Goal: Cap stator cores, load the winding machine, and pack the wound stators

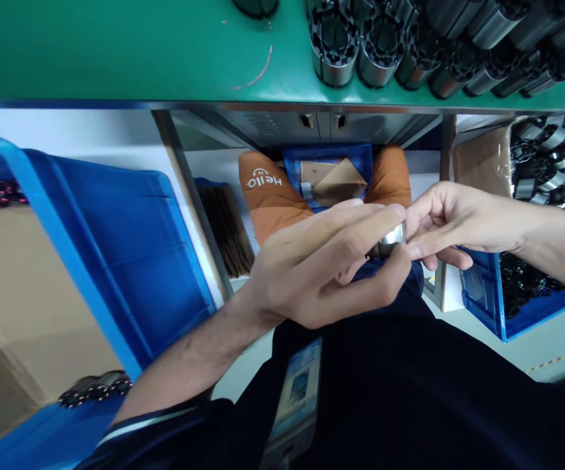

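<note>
In front of my lap, my left hand (pixel 331 267) grips a short, silvery metal motor stator core (pixel 392 239) between thumb and fingers. Most of the core is hidden by those fingers; a shiny strip of its side and a dark edge show. From the right, my right hand (pixel 441 225) is closed with thumb and index finger pinched against the core's right end. Whether a small part also sits under those fingertips is hidden.
Rows of stator cores (pixel 335 46) with black insulators stand on the green bench (pixel 115 52). Blue crates flank me: a large one (pixel 130 235) at left, another (pixel 483 287) with small black parts at right. More cores (pixel 551 156) lie piled at right. Cardboard (pixel 338 183) sits below.
</note>
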The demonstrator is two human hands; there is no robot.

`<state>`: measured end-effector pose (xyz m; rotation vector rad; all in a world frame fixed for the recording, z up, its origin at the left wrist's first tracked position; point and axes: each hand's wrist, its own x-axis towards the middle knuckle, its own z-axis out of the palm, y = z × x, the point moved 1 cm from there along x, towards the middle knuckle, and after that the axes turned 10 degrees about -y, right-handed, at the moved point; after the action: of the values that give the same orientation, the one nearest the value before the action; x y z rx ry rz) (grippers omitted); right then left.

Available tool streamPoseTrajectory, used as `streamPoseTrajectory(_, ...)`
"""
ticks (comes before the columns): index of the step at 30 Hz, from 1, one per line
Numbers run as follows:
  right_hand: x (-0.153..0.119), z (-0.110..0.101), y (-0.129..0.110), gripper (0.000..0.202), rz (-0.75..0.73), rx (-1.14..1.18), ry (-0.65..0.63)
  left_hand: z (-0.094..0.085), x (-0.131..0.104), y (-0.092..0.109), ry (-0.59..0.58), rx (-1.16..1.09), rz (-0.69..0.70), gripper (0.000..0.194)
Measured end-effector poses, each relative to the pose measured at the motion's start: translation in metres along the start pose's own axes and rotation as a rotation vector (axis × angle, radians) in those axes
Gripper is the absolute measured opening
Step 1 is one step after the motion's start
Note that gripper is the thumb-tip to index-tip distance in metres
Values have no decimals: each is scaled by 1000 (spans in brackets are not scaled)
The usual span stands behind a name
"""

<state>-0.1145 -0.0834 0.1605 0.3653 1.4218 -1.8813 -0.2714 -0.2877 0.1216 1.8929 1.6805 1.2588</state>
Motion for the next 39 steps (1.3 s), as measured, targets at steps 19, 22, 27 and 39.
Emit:
streamPoseTrajectory(19, -1, 10, -10, 51, -76, -382, 195, 10, -6, -5, 83, 285, 220, 23)
streamPoseTrajectory(22, -14, 14, -26, 54, -109, -628, 379, 8, -5, -3, -34, 10, -81, 27)
streamPoseTrajectory(27, -30, -8, -25, 51, -146, -269, 356, 0, -5, -7, 87, 6, 72, 19)
streamPoseTrajectory(39, -26, 9, -27, 37, -266, -797, 459, 8, -7, -2, -13, 37, -94, 29)
